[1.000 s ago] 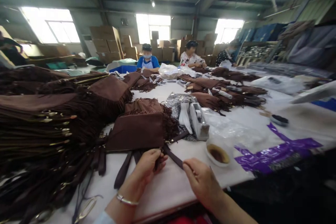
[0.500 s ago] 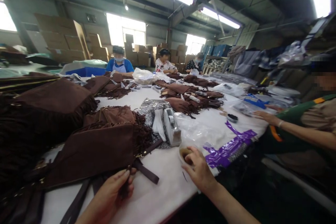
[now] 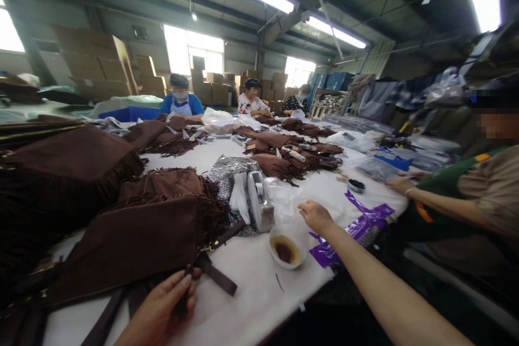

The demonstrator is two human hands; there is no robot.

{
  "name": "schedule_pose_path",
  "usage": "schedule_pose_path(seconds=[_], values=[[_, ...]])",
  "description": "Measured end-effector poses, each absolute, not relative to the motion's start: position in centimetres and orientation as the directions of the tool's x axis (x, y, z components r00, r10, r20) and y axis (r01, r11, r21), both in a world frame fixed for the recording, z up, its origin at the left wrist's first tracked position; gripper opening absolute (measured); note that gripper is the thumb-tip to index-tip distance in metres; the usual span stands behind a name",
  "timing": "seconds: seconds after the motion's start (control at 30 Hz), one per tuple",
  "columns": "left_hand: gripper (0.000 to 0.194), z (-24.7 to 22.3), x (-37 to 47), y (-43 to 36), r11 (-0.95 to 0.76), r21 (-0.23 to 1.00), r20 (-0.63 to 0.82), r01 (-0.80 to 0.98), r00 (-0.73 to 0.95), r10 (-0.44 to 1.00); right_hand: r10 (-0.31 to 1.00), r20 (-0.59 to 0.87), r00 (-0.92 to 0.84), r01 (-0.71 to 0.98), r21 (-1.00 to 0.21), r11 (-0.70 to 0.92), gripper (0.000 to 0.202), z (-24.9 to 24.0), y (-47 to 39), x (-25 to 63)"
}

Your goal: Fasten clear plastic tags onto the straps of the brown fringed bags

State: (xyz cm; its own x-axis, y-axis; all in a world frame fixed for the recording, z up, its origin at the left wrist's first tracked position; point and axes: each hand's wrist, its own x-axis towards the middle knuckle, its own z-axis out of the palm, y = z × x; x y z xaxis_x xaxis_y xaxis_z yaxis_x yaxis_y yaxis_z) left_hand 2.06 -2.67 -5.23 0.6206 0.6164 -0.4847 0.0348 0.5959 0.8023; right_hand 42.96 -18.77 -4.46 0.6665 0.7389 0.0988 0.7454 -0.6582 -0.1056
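My left hand (image 3: 172, 297) pinches a small dark piece at the lower edge of a brown fringed bag (image 3: 133, 243), beside its strap. Farther right, my right hand (image 3: 316, 216) is stretched over the clear plastic, its fingers closed; whatever they hold is too small to make out. A white bowl (image 3: 287, 248) with brown liquid stands on the table, nearer to me than my right hand. Left of that hand is a tape dispenser (image 3: 261, 203) next to a silvery black bag (image 3: 227, 175).
Brown bags (image 3: 73, 157) are piled at the left, more (image 3: 284, 151) lie mid-table. Purple packaging (image 3: 357, 232) and a small black-filled dish (image 3: 356, 186) are at the right. A person (image 3: 466, 189) works at the right edge; several others sit across the table.
My right hand has left the bowl and moved up and away over the plastic; the bowl's liquid now shows. The view has shifted slightly. My left hand keeps its pinch at the bag.
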Motion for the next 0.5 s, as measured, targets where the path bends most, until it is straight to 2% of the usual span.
schedule_pose_path(seconds=[0.27,0.37,0.5], values=[[0.045,-5.2,2.1,-3.1,0.559,0.828,-0.464,0.043,0.612,0.64,0.717,0.025,0.697,0.717,-0.063,-0.694,0.022,-6.6,-14.6,44.0],[0.045,-5.3,2.1,-3.1,0.554,0.831,-0.461,0.047,0.613,0.641,0.704,0.036,0.709,0.704,-0.09,-0.704,0.023,-6.4,-15.0,43.5],[0.047,-5.4,2.1,-3.0,0.569,0.82,-0.478,0.053,0.612,0.63,0.682,0.086,0.726,0.685,-0.162,-0.71,0.033,-5.5,-17.1,42.8]])
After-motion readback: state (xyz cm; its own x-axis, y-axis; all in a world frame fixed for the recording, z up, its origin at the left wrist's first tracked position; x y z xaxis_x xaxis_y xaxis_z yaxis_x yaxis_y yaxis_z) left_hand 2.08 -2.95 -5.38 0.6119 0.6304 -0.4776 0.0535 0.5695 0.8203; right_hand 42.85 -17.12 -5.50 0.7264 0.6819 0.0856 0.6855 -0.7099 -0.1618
